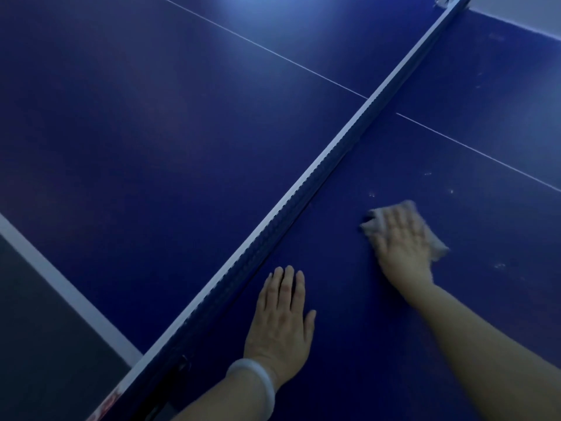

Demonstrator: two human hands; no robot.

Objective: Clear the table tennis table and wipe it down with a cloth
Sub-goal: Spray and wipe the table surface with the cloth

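The blue table tennis table (151,132) fills the view, and its net (306,189) runs diagonally from lower left to upper right. My right hand (400,241) presses flat, fingers spread, on a grey cloth (437,244) on the half to the right of the net; the hand looks blurred. My left hand (280,317) rests flat on the table surface just beside the net, fingers straight, holding nothing. A white band circles the left wrist.
A thin white centre line (258,45) crosses both halves. A broad white edge line (66,287) marks the table's left side, with dark floor (36,344) beyond it. Small pale marks (428,174) dot the surface beyond the cloth. A net clamp (179,369) sits at the bottom.
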